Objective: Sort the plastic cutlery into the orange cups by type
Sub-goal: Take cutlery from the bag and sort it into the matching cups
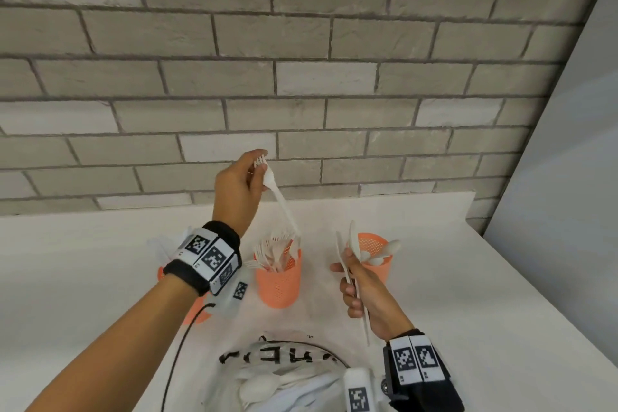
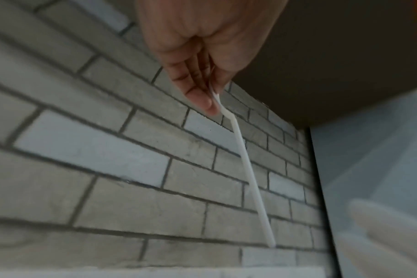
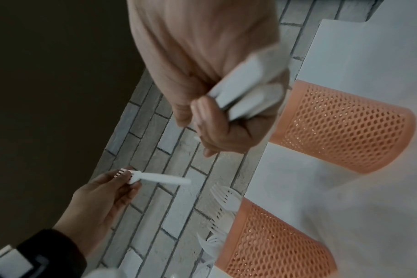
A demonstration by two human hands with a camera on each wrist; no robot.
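The left hand (image 1: 238, 190) is raised in front of the brick wall (image 1: 301, 43), pinching a white plastic fork (image 1: 276, 195) by its tined end, so the handle slants down with its tip just at the rim of the middle orange cup (image 1: 279, 281), which already bristles with forks. The right hand (image 1: 363, 291) is lower and nearer the body, its fingers curled round a small bundle of white cutlery (image 1: 351, 264) (flat handles stick out at the wrist side, and the pieces' types are hard to tell apart). Right behind that hand stands the right orange cup (image 1: 379, 264), holding spoons. A third orange cup (image 1: 195, 309) sits mostly hidden behind the left wrist. All three stand on a white table (image 1: 468, 294), and at its near edge a bag (image 1: 284, 375) holds more white cutlery.
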